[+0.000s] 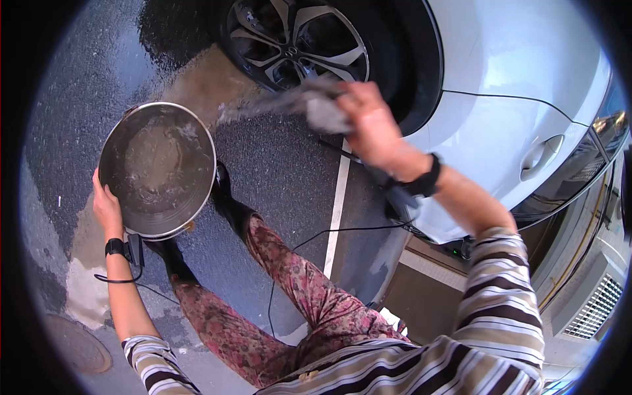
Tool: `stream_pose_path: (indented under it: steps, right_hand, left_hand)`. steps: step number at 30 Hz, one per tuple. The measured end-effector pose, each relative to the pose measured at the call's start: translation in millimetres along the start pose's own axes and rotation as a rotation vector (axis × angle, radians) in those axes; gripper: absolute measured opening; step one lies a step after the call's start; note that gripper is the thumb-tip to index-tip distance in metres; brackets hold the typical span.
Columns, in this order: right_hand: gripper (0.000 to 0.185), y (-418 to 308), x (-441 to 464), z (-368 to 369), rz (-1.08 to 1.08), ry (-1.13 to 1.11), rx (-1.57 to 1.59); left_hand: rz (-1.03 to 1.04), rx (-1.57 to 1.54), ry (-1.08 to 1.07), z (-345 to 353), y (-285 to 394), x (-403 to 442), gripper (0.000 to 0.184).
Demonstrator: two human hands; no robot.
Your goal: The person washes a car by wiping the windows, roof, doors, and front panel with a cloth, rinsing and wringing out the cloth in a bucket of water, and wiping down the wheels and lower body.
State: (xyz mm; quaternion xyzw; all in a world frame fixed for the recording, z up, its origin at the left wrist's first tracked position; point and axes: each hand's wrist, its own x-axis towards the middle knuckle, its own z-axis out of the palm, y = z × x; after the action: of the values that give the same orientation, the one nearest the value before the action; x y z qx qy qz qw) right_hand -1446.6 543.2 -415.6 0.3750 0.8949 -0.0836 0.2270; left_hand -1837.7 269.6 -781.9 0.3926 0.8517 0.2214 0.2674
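My left hand (107, 203) grips the left rim of a round metal basin (209, 191) with murky water (155, 158) in it. The basin is held above the wet pavement, in front of my boots. My right hand (372, 125) is raised near the car wheel (293, 49), its fingers closed around a greyish wet cloth (326, 112). The cloth is smeared by motion, and a blurred streak like water trails from it to the left, toward the basin.
A white car (507, 59) fills the upper right. Dark cables (329, 232) run near my legs and from my left wrist. A white line (337, 197) crosses the asphalt. At the right is a vent grille (594, 306); a round cover (79, 342) lies lower left.
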Motion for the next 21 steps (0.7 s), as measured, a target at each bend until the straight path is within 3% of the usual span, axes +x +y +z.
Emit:
stream_pose_path:
  steps: [2, 4, 7, 10, 14, 16, 17, 21]
  right_hand:
    - [0.045, 37, -19, -35, -0.075, -0.003, -0.543]
    - [0.036, 78, -39, -57, -0.099, 0.068, -0.716]
    - [0.039, 97, -48, -76, -0.106, -0.179, -1.053]
    - [0.041, 98, -57, -53, -0.134, -0.456, -1.151]
    - [0.048, 135, -89, 37, -0.124, -0.767, -1.142]
    - [0.047, 156, -108, 87, -0.034, -0.809, -1.072]
    - [0.049, 155, -103, 104, 0.012, -0.975, -1.049]
    - [0.05, 185, -100, 192, 0.276, -0.924, -0.908]
  left_hand:
    - [0.001, 0.01, -0.002, -1, 0, -2, 0.057]
    - [0.021, 0.02, 0.002, 1, -3, 2, 0.058]
    - [0.049, 0.017, 0.014, 6, -14, 3, 0.059]
    - [0.034, 0.042, 0.009, 10, -23, 5, 0.059]
    - [0.044, 0.059, 0.031, 8, -25, 4, 0.056]
    - [-0.006, 0.063, -0.018, 6, -26, 5, 0.054]
    - [0.005, 0.054, -0.003, 5, -28, 4, 0.054]
    - [0.023, 0.025, 0.016, 2, -42, 4, 0.052]
